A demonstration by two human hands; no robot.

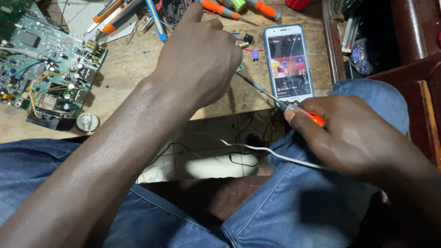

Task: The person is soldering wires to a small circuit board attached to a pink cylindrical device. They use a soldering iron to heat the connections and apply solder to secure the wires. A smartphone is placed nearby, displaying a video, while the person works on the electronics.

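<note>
Right hand: right hand (356, 138), lower right of the frame, grips the orange handle of a soldering iron (294, 109), its white cord (257, 149) trailing across the lap
Left hand: left hand (200, 55), upper centre, curled knuckles-up over a small green board piece (240, 67); what it pinches is hidden
Iron tip: points up-left, reaching just beside that piece
Handling: the iron looks light and stiff, its metal shaft likely hot, so hold only the handle; the piece looks tiny, light, fragile, best pinched by its edges
Nearby: phone (289, 62) right of the tip, circuit board (46, 69) upper left, screwdrivers (220, 9) along the top edge
</note>
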